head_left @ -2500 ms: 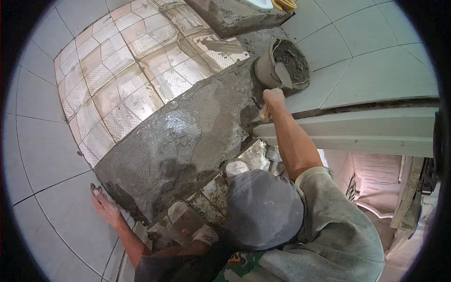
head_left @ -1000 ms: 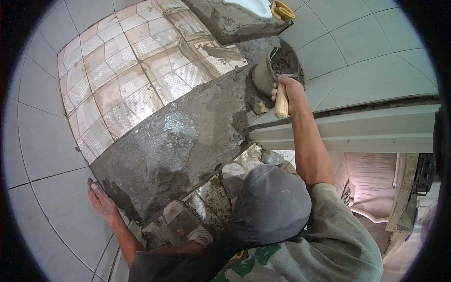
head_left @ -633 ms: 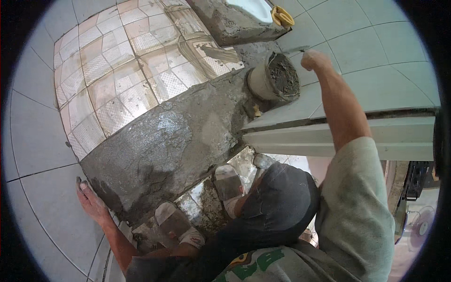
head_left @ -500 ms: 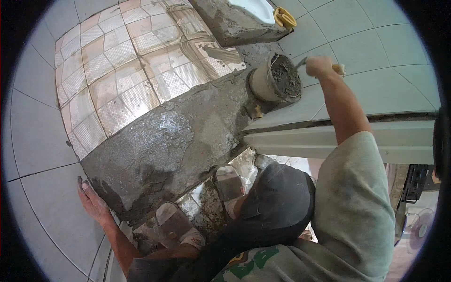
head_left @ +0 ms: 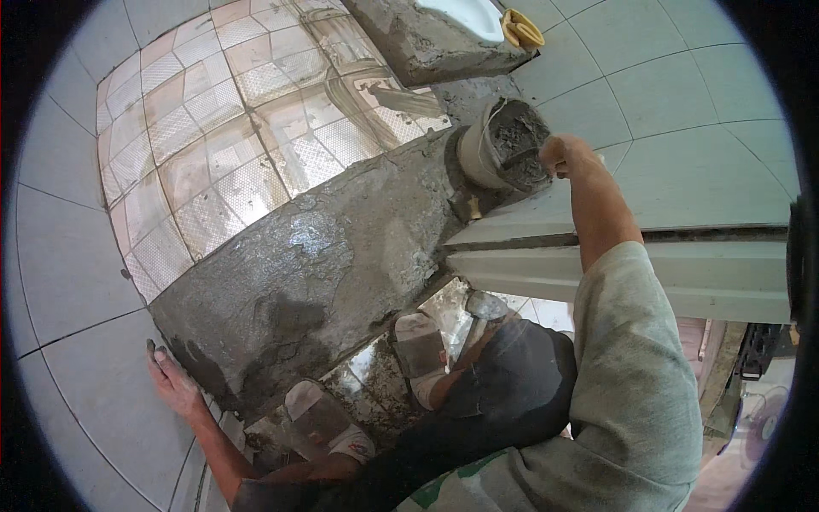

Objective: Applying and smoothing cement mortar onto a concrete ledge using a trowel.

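Observation:
My right hand [head_left: 566,155] is closed round the handle of a trowel. The trowel's dark blade [head_left: 519,157] dips into wet grey mortar [head_left: 514,128] in a bucket [head_left: 478,156]. That bucket stands by the right wall, beyond the far right end of a wet mortar bed [head_left: 358,226]. At the lower left, my left hand [head_left: 177,388] rests against the pale wall tiles [head_left: 102,384] with its fingers stretched out and nothing held. My fist hides most of the trowel handle.
Patterned floor tiles [head_left: 209,128], partly smeared with mortar, lie beyond the bed. A white ceramic fixture [head_left: 465,17] and a yellow sponge-like thing [head_left: 522,30] sit on a rough ledge at the back. A grey rounded object [head_left: 486,305] lies near my feet.
My right hand has moved left and down to the bucket, bringing the trowel blade from the rim into the mortar. My left hand stays on the wall.

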A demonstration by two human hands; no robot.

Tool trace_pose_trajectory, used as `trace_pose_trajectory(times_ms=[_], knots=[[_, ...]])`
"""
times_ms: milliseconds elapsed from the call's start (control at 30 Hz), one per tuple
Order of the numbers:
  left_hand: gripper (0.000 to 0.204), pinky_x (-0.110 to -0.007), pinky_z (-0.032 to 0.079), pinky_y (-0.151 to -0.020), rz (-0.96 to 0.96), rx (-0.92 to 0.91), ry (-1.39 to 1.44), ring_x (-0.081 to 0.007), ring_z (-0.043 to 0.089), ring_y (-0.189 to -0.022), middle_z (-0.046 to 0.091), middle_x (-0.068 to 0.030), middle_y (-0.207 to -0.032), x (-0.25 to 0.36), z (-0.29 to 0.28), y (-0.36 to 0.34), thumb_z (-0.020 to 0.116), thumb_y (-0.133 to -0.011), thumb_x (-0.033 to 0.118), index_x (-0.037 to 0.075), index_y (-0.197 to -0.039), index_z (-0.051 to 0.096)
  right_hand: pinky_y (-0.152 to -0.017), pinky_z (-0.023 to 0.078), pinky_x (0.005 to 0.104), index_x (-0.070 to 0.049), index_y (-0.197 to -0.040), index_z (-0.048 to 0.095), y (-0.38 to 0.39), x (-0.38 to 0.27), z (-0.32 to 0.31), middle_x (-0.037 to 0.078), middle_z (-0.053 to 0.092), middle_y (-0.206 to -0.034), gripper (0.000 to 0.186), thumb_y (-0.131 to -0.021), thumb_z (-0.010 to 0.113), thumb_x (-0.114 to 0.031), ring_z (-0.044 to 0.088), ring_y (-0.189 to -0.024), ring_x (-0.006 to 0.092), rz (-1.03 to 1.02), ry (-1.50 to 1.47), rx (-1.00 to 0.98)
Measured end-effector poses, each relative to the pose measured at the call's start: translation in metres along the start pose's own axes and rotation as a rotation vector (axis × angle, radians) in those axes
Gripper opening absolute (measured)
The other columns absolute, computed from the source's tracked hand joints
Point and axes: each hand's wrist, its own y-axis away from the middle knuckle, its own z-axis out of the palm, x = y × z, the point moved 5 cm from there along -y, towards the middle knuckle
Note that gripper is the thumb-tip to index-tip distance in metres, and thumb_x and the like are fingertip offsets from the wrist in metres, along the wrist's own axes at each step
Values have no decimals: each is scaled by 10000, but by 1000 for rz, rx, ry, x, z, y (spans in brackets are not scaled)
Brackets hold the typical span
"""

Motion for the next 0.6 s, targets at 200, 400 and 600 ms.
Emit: trace_pose_trajectory(times_ms=[200,400,600], knots=[[493,-355,355,-999,58,-14,113,-293,498,-1157,514,-212,-1277,14,14,4,387,-993,327,-65,-1281,465,-651,469,373,-7,-783,644,-76,29,36,79,666,-844,112,-690,630,-68,599,-729,212,-420,-69,151],[486,-355,350,-1003,-46,-39,6,-283,486,-1172,510,-203,-1283,3,3,5,387,-994,318,-66,-1282,464,-500,420,318,-59,-629,591,7,-33,19,23,568,-594,121,-729,528,-34,538,-528,152,-416,-341,257],[500,-350,349,-1003,10,-29,93,-262,484,-1165,510,-187,-1283,2,9,4,406,-991,339,-62,-1283,465,-493,461,395,26,-792,629,-4,-52,12,127,604,-665,94,-766,573,-45,573,-552,232,-216,-678,179]])
